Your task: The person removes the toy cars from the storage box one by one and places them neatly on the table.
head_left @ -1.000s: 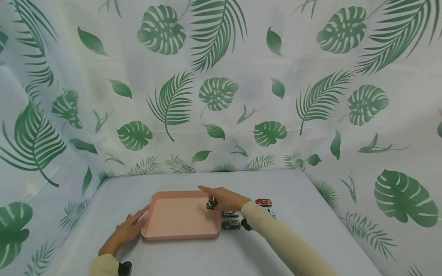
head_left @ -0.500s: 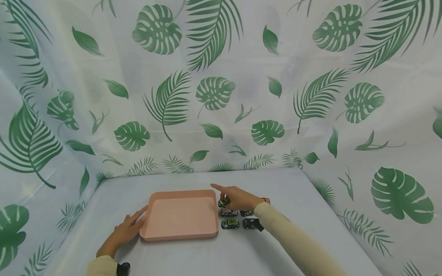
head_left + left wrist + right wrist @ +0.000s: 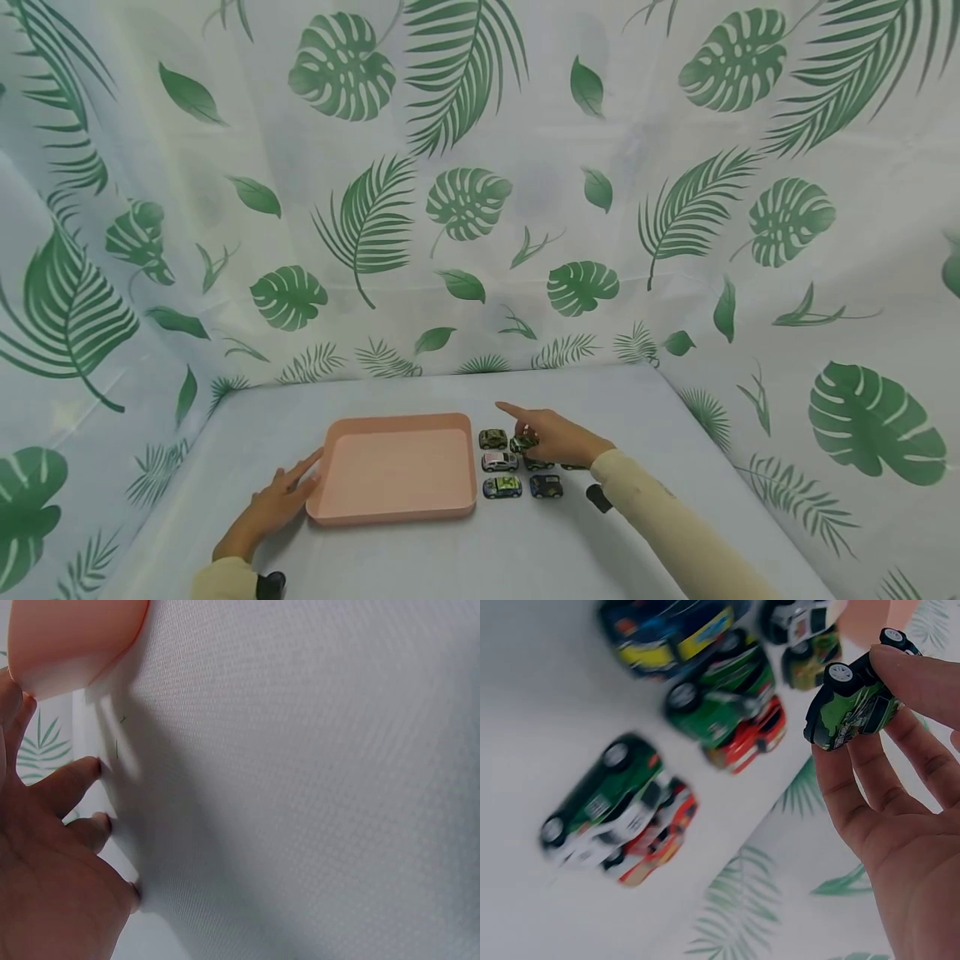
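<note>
My right hand (image 3: 558, 435) pinches a black and green toy car (image 3: 859, 697) between thumb and fingers, above the right-hand group of cars. In the head view its index finger points out straight to the left, and the hand partly covers the held car. At the left side of a pink tray (image 3: 397, 510), my left hand (image 3: 273, 504) lies with fingers extended, fingertips at the tray's outer wall. Nearest the held car in the head view are a camouflage toy car (image 3: 492, 438) and a green one (image 3: 538, 464).
Beside the tray's right edge stand a silver toy car (image 3: 499, 462), a yellow-green one (image 3: 502, 487) and a dark blue one (image 3: 546, 486). The right wrist view shows a red car (image 3: 757, 739), a green-white car (image 3: 604, 802) and a red-white one (image 3: 660, 836). Leaf-print cloth (image 3: 480, 250) surrounds the white table.
My right hand has moved rightward from over the tray's right edge, carrying the toy car. The camouflage car beside the tray now shows. My left hand stays at the tray.
</note>
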A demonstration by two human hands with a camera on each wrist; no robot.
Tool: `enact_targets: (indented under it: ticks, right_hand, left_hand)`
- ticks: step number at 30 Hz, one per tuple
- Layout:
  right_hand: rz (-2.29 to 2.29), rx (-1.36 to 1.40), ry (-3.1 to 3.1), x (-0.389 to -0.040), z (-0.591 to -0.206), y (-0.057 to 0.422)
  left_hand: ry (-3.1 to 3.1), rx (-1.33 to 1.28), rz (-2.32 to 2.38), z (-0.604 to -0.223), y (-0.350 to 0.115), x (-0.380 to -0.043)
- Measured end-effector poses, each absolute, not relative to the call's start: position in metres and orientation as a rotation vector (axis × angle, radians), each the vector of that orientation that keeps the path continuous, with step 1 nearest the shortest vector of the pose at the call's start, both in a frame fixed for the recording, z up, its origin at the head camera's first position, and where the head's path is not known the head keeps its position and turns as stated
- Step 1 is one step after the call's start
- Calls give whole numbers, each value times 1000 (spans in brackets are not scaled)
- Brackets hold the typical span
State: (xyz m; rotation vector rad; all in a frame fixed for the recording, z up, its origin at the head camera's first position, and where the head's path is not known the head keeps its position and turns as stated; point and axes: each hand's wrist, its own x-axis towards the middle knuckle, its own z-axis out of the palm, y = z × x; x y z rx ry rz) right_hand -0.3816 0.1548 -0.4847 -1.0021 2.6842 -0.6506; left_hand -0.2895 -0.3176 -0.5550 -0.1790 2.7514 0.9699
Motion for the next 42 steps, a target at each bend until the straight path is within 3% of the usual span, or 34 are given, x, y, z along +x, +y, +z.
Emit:
enact_targets:
  ticks: [10, 19, 42]
  right_hand:
    - [-644, -831, 2743, -369, -490, 191]
    - [-645, -892, 2744, -357, -503, 223]
    - [-576, -900, 2803, -341, -534, 243]
  left_hand:
    - [2754, -158, 967, -550, -316, -287]
    - [2740, -173, 963, -547, -316, -287]
    - [2721, -168, 978, -553, -318, -291]
